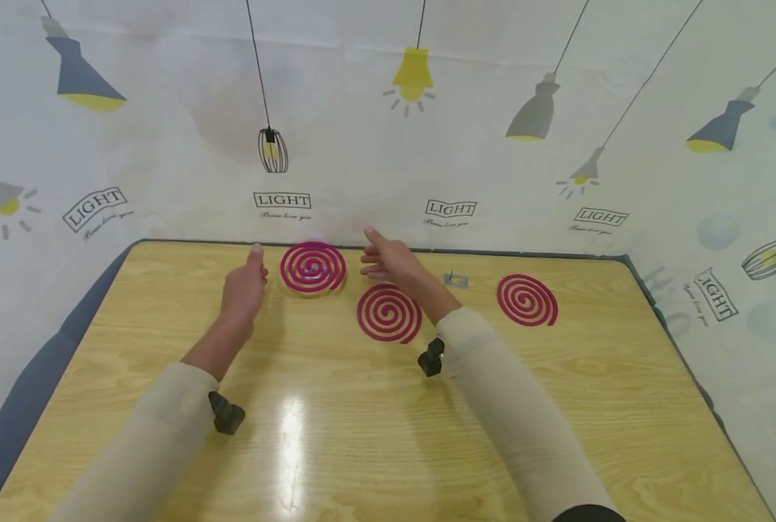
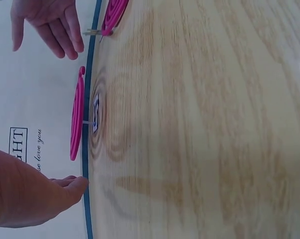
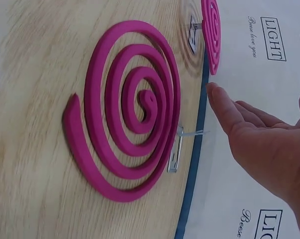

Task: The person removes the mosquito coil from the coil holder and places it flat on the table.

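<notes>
A pink mosquito coil [image 1: 312,248] is raised flat above the table on a small metal stand [image 2: 96,119], whose upright prong shows beneath it. My left hand [image 1: 243,290] is held to the left of this coil, apart from it, thumb up and holding nothing. To its right, my right hand [image 1: 390,259] hovers with fingers extended, also holding nothing. A second mosquito coil [image 3: 110,99] lies on the table below the right hand. Just behind it stands another metal stand [image 3: 175,154], hidden by the right hand in the head view.
A third mosquito coil [image 1: 527,299] lies at the right, with a metal stand [image 1: 456,280] left of it. The wooden table [image 1: 361,435] meets a lamp-printed white backdrop [image 1: 361,145] at its back edge. Dark camera mounts [image 1: 227,415] sit on both wrists.
</notes>
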The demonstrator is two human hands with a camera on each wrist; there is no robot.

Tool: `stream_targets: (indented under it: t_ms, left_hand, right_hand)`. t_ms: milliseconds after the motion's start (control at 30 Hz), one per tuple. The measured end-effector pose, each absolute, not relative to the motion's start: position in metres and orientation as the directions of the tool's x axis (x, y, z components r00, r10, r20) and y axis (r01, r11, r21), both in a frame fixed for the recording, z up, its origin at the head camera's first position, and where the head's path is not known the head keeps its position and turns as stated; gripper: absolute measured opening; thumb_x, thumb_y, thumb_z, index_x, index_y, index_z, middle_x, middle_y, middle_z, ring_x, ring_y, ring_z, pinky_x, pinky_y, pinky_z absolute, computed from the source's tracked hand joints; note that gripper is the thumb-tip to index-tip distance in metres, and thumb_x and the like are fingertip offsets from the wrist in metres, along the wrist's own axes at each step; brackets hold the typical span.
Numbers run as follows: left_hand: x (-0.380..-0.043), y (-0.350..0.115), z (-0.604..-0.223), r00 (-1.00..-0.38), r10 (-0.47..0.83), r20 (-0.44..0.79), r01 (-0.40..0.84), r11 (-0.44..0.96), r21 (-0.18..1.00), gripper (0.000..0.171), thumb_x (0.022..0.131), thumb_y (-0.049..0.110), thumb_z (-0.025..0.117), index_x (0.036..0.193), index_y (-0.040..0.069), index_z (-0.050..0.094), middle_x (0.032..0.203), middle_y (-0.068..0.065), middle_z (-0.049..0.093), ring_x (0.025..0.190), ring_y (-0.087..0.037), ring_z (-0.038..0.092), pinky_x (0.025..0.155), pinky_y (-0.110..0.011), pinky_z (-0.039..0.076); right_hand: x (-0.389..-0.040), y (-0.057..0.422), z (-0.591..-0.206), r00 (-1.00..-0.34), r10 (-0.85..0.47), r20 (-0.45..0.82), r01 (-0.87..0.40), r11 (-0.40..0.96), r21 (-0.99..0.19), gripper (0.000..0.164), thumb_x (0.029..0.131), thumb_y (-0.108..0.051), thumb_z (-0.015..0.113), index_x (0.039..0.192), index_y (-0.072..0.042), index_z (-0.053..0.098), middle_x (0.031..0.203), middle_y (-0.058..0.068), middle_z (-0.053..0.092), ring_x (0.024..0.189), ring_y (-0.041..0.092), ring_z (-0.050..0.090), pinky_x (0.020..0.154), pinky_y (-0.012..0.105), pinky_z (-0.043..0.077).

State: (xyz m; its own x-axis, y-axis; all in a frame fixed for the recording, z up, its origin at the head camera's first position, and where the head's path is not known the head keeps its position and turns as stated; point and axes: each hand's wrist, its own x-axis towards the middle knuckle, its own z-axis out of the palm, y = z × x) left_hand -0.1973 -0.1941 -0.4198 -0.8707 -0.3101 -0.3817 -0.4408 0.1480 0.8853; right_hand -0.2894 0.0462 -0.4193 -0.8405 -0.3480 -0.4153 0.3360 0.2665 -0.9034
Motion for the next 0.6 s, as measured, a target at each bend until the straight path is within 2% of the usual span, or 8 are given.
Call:
stream_targets:
  t_ms: [233,600]
  left_hand:
    - [-0.207,-0.198,-0.423,-0.853,-0.326,-0.408,-0.449,0.058,0.892,0.080,0.099,0.063,0.025,0.144,-0.001,0.039,0.149,-0.017,0.044,0.137,-0.027,0.042,0.115,-0.037,0.033]
    - [-0.217,-0.196,-0.430,-0.832,-0.347,-0.433,-0.471,0.028,0.882,0.079,0.099,0.063,0.025,0.141,-0.001,0.043,0.141,-0.016,0.049,0.129,-0.027,0.047,0.111,-0.035,0.039]
  right_hand:
    - [-0.294,0.033,-0.428,-0.838,-0.340,-0.427,0.346,0.276,-0.897,0.079,0.099,-0.060,0.038,0.144,0.005,0.039,0.143,0.020,0.049,0.123,0.031,0.056,0.100,0.035,0.050]
    - [-0.291,0.019,-0.435,-0.816,-0.336,-0.470,0.398,0.263,-0.879,0.079,0.099,-0.060,0.037,0.144,0.005,0.038,0.139,0.020,0.052,0.121,0.029,0.058,0.099,0.035,0.051]
